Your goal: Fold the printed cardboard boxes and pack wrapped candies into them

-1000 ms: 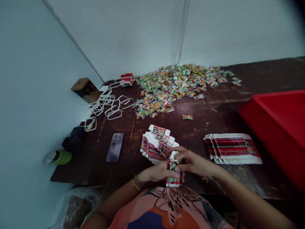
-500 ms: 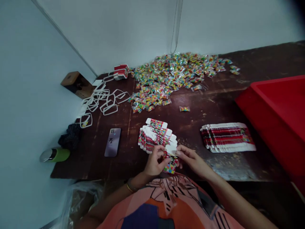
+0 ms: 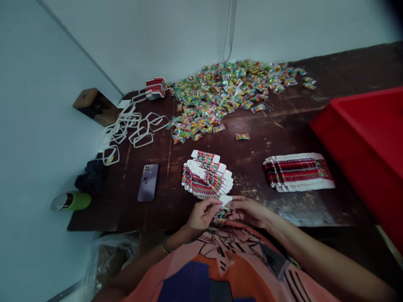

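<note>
Close to my body, at the table's front edge, both hands grip a small printed carton (image 3: pixel 221 217) with a white flap at its top. My left hand (image 3: pixel 201 214) pinches its left side, fingertips by the flap. From the right, my right hand (image 3: pixel 250 212) has its fingers closed on the other side. Fingers hide part of the carton, so I cannot tell whether its top is folded in. Just beyond the hands lies a fanned stack of flat cartons (image 3: pixel 206 178), colourful with white flaps.
A heap of wrapped candies (image 3: pixel 220 94) spreads along the wall, with one loose candy (image 3: pixel 242 136) nearer. On the right are a bundle of red cartons (image 3: pixel 299 173) and a red bin (image 3: pixel 352 138). Leftward lie a phone (image 3: pixel 147 182), white bands (image 3: pixel 138 126) and a green bottle (image 3: pixel 77 201).
The view has tilted slightly, shifting the table upward. My hands and the carton have drawn nearer my body, away from the fanned stack; the right fingers now reach further across the flap.
</note>
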